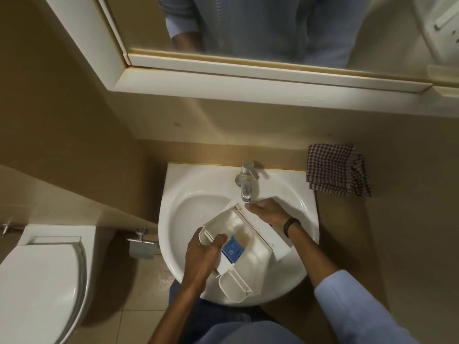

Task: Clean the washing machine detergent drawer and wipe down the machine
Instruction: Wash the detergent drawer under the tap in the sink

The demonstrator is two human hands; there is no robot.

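A person stands at a round white ceramic basin (188, 207), holding a white plastic detergent drawer (250, 247) tilted inside it, just below a chrome tap (246, 181). The left hand (203, 254) clamps the drawer's near wall, thumb on top and fingers curled beneath. The right hand (269, 212) lies along the front panel, fingers straight and together, tips under the spout; its thumb is hidden. Whether water runs is unclear. To rinse well, keep the drawer tilted so water drains off, and work around the blue insert (232, 248), where residue likely collects. One drawer, one tap, one basin, one folded red-checked cloth (335, 170) on the ledge, two hands.
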